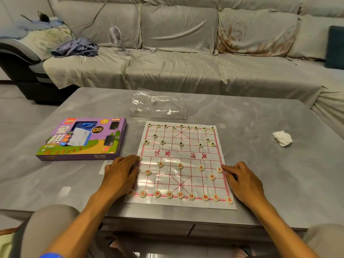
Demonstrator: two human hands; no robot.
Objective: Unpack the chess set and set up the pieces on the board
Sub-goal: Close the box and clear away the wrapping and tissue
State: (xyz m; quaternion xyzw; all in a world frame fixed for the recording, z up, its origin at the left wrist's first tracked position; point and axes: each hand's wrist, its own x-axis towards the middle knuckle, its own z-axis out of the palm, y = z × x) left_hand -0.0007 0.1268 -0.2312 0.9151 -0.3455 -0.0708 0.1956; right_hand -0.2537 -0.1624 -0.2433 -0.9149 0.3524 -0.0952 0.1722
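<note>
The board (179, 164) lies flat on the desk (279, 183), right between the two hands, and it looks just about fully set: red pieces (180, 165) fill the near half, dark-lettered pieces (181, 144) the far half. Left hand (122, 172) rests at the board's left edge, its fingers (135, 161) loosely bent with the tips at the end soldier's spot; whether they pinch that piece I cannot tell, it is mostly hidden. Right hand (242, 178) sits at the right edge, fingers (228, 168) relaxed, tips just beside the soldier there, holding nothing.

Here is the risk: the board is a thin glossy sheet, so any drag from either hand could slide or ripple it and knock the small discs off their line crossings. A sideways nudge from the right fingertips could push that edge soldier out of its row.

The board's long axis runs away from the person, tilted slightly to the left at the far end.

Beyond the left fingers sits the purple box (81, 139); past the board's far edge, a clear plastic bag (158, 106); off to the right, a crumpled tissue (282, 138).
</note>
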